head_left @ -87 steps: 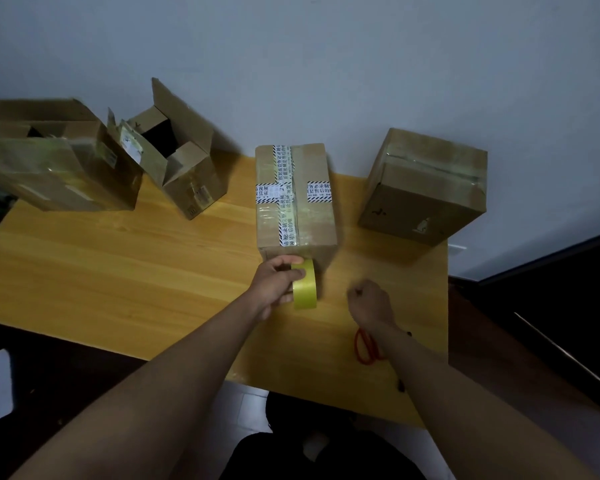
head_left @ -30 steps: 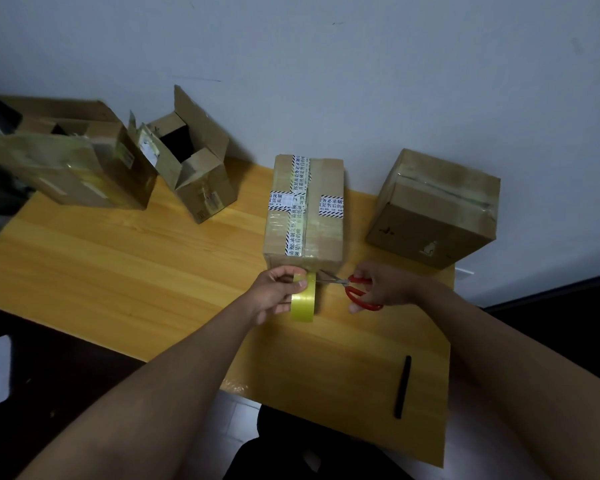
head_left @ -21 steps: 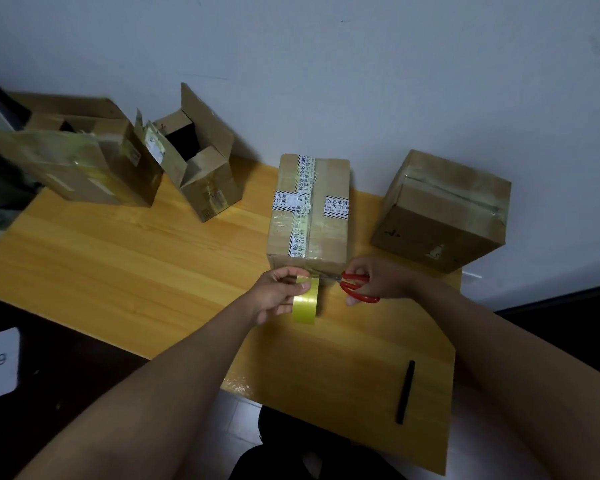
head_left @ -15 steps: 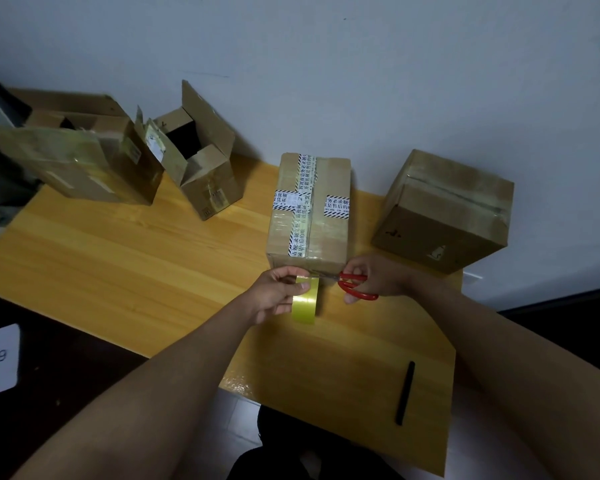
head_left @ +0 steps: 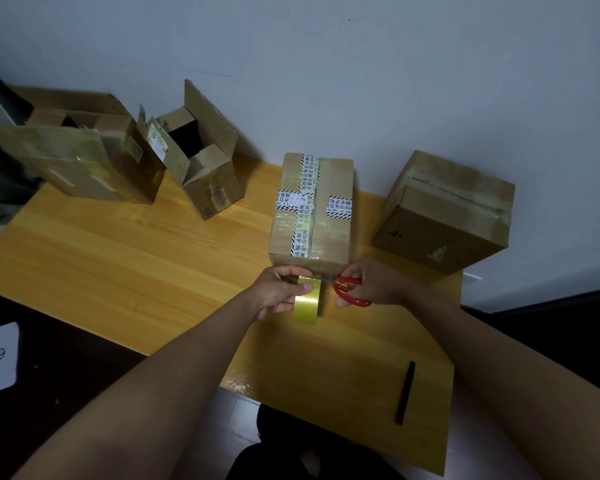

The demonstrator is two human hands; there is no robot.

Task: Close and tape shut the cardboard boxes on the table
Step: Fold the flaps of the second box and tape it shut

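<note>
Head view: one moment at the near end of the tall, closed brown cardboard box with black-and-white printed tape (head_left: 312, 206), the landmark for every place below.
Table: yellow wooden table top (head_left: 125, 258); the landmark box stands on it toward the far edge.
Left hand (head_left: 279, 292): just in front of the box's near face; fingers and thumb curled round the yellow-green roll of adhesive tape (head_left: 307, 304), held on edge.
Right hand (head_left: 371, 284): just right of the roll; fingers through the handles of the red-handled scissors (head_left: 350, 291), clamped on them.
Key relation: the blades point left, toward the short span between roll and box; the right hand is the nearer to that span. Whether the blades have closed cannot be told.
Judged step: cutting the strip free of the roll.
Other boxes: a closed brown cardboard cube (head_left: 444, 213) to the right; two open-flapped cardboard boxes (head_left: 208, 168) (head_left: 80, 157) well to the left, untaped.
Also present: slim black pen (head_left: 405, 393), nearer the viewer and right.
</note>
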